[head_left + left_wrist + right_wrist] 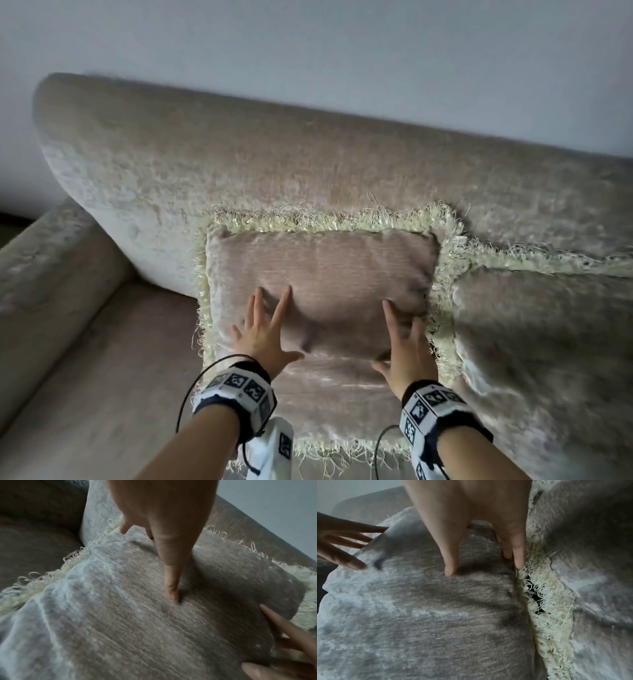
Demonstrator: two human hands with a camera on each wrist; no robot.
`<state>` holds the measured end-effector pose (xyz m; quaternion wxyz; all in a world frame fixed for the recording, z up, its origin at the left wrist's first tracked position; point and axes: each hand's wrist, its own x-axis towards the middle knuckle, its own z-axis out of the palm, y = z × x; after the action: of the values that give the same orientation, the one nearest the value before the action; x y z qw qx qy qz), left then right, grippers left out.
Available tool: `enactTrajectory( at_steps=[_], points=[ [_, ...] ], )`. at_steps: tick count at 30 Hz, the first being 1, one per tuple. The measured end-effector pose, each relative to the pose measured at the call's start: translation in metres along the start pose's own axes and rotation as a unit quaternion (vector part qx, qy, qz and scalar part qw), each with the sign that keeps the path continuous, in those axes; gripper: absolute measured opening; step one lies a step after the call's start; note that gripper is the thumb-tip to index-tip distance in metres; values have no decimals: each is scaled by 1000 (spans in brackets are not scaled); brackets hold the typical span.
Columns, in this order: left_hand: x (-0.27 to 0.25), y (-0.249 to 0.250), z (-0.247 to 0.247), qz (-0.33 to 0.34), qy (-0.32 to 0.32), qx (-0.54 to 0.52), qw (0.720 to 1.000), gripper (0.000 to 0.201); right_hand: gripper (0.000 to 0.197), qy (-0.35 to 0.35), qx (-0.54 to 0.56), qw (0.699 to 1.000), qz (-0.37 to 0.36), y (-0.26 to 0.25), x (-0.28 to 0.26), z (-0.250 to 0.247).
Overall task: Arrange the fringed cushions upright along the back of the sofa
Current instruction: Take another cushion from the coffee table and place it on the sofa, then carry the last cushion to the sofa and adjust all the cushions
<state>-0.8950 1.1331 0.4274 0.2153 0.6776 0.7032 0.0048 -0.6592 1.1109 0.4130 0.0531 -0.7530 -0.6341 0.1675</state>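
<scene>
The fingers (286,298) of the left hand (265,334) are spread straight and pressed flat into the face of a fringed cushion (318,270), denting the fabric; nothing is gripped. The fingers (388,310) of the right hand (406,346) lie straight too, pressed on the same face near its right edge, with the little finger beside the pale fringe (539,588).

This cushion stands leaning against the sofa back (239,150), its lower edge on the seat (113,359), near the armrest (37,260). A second cushion (534,325) sits just beside it to the right, the two fringes touching.

The step in hand looks like patting the first cushion into shape and seating it against the back. It seems nearly done. The next move likely calls for lifting both palms away gently so the cushion does not slump forward, then checking whether the second cushion stands straight; its lean is hard to judge from here.
</scene>
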Motion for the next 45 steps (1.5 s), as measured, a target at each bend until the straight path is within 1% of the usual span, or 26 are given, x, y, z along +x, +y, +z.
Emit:
enactTrajectory(
  at_steps=[3,5,7,9,11,14,16,17,18,21,24,26,29,32,34,35,38,40,42,45],
  points=[
    [-1,-2,1,13,13,-5,1000,115,113,5,-42,999,-3,0,0,0],
    [-5,-6,-2,24,38,-20,999,107,107,13,-58,998,-4,-1,-1,-3],
    [-11,-9,-10,26,91,-56,994,92,93,25,-62,998,-4,-5,-2,-11],
    [-16,-12,-23,10,172,-88,981,67,79,47,-22,998,-31,-15,0,-23],
    [-22,-13,-36,-27,241,-106,964,50,66,64,-39,993,-88,-30,3,-36],
    [-38,-11,-55,-95,301,-156,936,37,44,92,-79,979,-161,-63,4,-70],
    [-55,-11,-69,-146,326,-179,917,31,34,76,-81,975,-190,-86,2,-92],
    [-66,-11,-76,-170,337,-182,908,30,33,62,-83,973,-207,-96,2,-100],
    [-80,-11,-83,-194,349,-184,898,29,33,49,-78,968,-235,-104,0,-106],
    [-136,-10,-100,-270,385,-189,862,27,31,10,-19,945,-327,-129,-19,-122],
    [-207,-9,-94,-346,423,-198,814,26,29,2,-32,915,-403,-150,-60,-129],
    [-253,-9,-80,-391,438,-215,780,29,27,-8,-13,889,-458,-163,-96,-128],
    [-324,-9,-55,-471,457,-233,717,30,28,-40,5,848,-529,-181,-158,-119],
    [-397,-9,-31,-541,471,-228,659,29,29,-80,0,797,-598,-200,-223,-106],
    [-448,-9,-18,-578,490,-224,612,29,32,-76,3,758,-648,-211,-270,-98],
    [-472,-9,-12,-595,498,-220,591,29,34,-85,0,740,-667,-215,-294,-95],
    [-546,-5,8,-644,513,-199,531,32,39,-130,-11,681,-721,-221,-369,-83],
    [-597,5,27,-673,530,-190,480,32,38,-158,7,639,-753,-217,-423,-70],
    [-646,16,50,-697,547,-189,424,32,37,-177,3,593,-786,-208,-478,-58],
    [-715,47,97,-731,566,-192,329,30,40,-202,-23,525,-827,-179,-556,-38]
  ],
)
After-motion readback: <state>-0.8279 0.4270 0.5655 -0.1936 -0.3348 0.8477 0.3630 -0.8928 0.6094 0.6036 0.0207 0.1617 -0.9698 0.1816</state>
